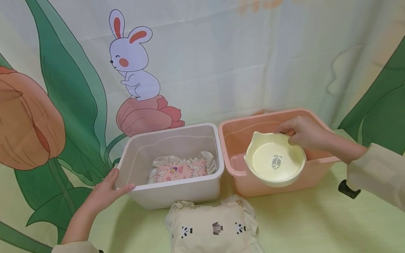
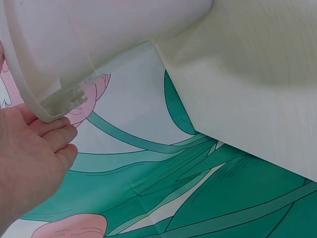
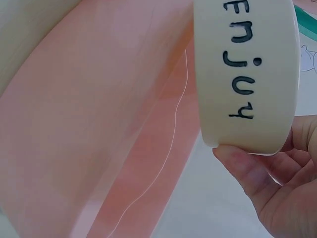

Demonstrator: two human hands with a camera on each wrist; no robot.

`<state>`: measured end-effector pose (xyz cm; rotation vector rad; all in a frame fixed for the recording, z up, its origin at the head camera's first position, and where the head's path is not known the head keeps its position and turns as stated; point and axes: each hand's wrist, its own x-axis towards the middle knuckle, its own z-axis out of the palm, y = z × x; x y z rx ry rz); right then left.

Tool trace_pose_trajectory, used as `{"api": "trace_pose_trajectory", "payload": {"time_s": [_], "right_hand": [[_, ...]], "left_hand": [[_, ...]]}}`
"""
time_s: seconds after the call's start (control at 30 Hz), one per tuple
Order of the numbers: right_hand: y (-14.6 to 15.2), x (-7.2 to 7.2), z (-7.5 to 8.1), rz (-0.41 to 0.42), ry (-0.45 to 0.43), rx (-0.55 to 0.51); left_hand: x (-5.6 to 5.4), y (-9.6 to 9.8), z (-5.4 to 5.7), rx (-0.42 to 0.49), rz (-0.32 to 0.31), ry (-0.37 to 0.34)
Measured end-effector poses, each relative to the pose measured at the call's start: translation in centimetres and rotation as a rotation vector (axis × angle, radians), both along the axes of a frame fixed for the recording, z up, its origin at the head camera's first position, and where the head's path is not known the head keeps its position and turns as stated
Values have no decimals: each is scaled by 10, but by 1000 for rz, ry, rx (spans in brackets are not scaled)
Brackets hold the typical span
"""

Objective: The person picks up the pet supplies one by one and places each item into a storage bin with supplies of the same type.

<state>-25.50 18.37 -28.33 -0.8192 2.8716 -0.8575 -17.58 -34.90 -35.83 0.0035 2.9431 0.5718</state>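
Note:
My right hand (image 1: 305, 133) pinches the rim of a pale yellow bowl (image 1: 275, 158) with pointed ears and a small dark drawing inside. The bowl hangs tilted over the front of a pink storage bin (image 1: 229, 170). In the right wrist view, dark letters run along the bowl's outer wall (image 3: 242, 74). At the left front corner of a white storage bin (image 1: 177, 191), my left hand (image 1: 105, 189) grips the rim, thumb along the front. The left wrist view has these fingers (image 2: 57, 134) curled at the bin's corner. Inside the white bin lies a pink ruffled cushion (image 1: 180, 170) with rabbit prints.
In front of the bins, a cream ruffled cushion (image 1: 213, 228) with animal prints lies on the pale green table (image 1: 294, 221). The two bins stand side by side. Behind them hangs a cloth (image 1: 202, 70) printed with a rabbit and tulips.

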Motion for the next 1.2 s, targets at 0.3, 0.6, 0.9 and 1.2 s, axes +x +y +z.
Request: {"api": "trace_pose_trajectory", "payload": {"time_s": [0.3, 0.6, 0.9, 1.2], "right_hand": [[-3, -3, 2, -13, -19, 8], [-5, -8, 5, -13, 23, 46], [-7, -14, 8, -27, 68, 110], [-11, -21, 11, -35, 54, 153]], "left_hand": [[-1, 2, 2, 8, -3, -4], [-1, 2, 2, 10, -3, -9], [-1, 0, 0, 11, -9, -9], [0, 0, 1, 10, -8, -3]]}}
